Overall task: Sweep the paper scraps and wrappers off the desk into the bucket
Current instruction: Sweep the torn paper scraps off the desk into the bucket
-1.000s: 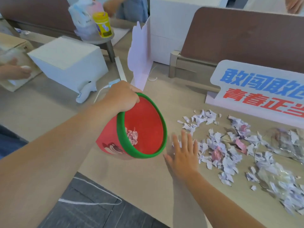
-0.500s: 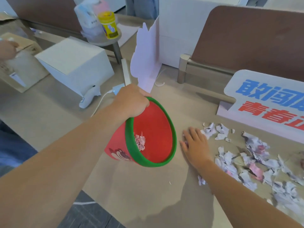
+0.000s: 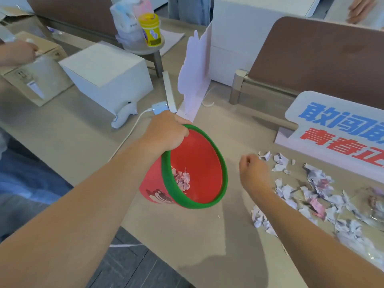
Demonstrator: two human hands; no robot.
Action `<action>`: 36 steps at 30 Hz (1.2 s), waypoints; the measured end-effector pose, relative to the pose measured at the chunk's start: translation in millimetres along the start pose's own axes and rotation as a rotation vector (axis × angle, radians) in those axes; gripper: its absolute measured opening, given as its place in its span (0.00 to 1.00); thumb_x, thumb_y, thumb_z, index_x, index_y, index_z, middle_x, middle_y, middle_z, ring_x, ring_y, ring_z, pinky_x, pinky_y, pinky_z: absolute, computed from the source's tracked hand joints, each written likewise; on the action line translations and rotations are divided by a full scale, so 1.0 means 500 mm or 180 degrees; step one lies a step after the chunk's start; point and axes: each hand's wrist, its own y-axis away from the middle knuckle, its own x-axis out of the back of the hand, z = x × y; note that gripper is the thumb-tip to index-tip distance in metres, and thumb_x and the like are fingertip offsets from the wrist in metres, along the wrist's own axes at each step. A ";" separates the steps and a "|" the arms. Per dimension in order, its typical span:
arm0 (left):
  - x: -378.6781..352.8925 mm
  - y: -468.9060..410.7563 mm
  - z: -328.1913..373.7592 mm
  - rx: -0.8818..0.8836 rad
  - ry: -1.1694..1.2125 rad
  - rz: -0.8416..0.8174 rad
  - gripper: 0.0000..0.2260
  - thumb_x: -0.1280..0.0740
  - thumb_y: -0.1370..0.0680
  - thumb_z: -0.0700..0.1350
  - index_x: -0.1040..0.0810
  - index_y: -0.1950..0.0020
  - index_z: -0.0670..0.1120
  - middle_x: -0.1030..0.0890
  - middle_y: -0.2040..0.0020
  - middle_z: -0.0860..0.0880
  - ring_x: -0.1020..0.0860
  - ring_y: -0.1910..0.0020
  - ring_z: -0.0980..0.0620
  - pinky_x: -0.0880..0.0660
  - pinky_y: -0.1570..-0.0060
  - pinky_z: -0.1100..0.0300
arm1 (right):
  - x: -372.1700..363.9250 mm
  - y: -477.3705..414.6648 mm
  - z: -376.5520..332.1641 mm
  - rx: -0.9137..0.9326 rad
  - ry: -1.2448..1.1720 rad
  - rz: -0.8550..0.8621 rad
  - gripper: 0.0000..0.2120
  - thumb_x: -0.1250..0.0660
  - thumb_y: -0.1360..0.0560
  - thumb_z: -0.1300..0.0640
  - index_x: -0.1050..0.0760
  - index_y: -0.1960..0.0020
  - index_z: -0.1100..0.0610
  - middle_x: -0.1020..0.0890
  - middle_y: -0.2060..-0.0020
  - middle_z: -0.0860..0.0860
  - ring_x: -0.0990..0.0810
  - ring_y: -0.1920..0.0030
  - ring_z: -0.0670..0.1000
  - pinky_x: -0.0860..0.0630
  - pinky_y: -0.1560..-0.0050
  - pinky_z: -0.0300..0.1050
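Observation:
A red bucket [image 3: 199,161] with a green rim is tilted on its side over the desk [image 3: 187,238], mouth facing right. My left hand [image 3: 166,132] grips its upper left rim. A few paper scraps [image 3: 182,178] lie inside it. My right hand [image 3: 253,173] is curled into a fist just right of the bucket's mouth, closed on scraps it gathered; almost none of the paper shows. A spread of torn paper scraps [image 3: 315,183] and clear wrappers [image 3: 374,206] covers the desk to the right.
A blue and red lettered sign [image 3: 336,129] stands behind the scraps. A white box [image 3: 108,75], a white cutout board [image 3: 195,75] and a charger with cable [image 3: 160,106] sit behind the bucket. Another person's hand [image 3: 16,54] works at a cardboard box [image 3: 41,84] far left.
My right hand lay flat on the left edge of the scraps; now its fingers are curled and it is lifted beside the bucket's mouth. The bucket stays tilted in my left hand.

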 end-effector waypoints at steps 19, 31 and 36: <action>0.013 0.093 -0.067 -0.0286 -0.0138 0.0117 0.14 0.33 0.25 0.42 0.19 0.41 0.52 0.28 0.73 0.55 0.35 0.79 0.55 0.42 0.85 0.72 | 0.003 0.172 -0.089 0.0379 -0.1088 -0.0187 0.14 0.42 0.23 0.52 0.21 0.60 0.53 0.20 0.63 0.48 0.23 0.59 0.50 0.29 0.56 0.45; 0.015 0.096 -0.072 -0.0227 -0.0024 0.0141 0.15 0.33 0.26 0.40 0.18 0.41 0.53 0.29 0.77 0.54 0.36 0.79 0.55 0.42 0.86 0.71 | -0.104 0.201 0.108 0.0055 0.0630 -0.0807 0.05 0.33 0.29 0.56 0.26 0.59 0.57 0.25 0.60 0.52 0.25 0.60 0.54 0.31 0.62 0.45; 0.016 0.094 -0.074 -0.0159 0.0012 0.0154 0.15 0.33 0.26 0.40 0.18 0.42 0.52 0.34 0.85 0.56 0.36 0.86 0.57 0.43 0.86 0.71 | -0.132 0.193 0.109 0.0229 0.1101 -0.0978 0.13 0.44 0.31 0.69 0.38 0.70 0.55 0.33 0.64 0.52 0.32 0.64 0.53 0.38 0.69 0.41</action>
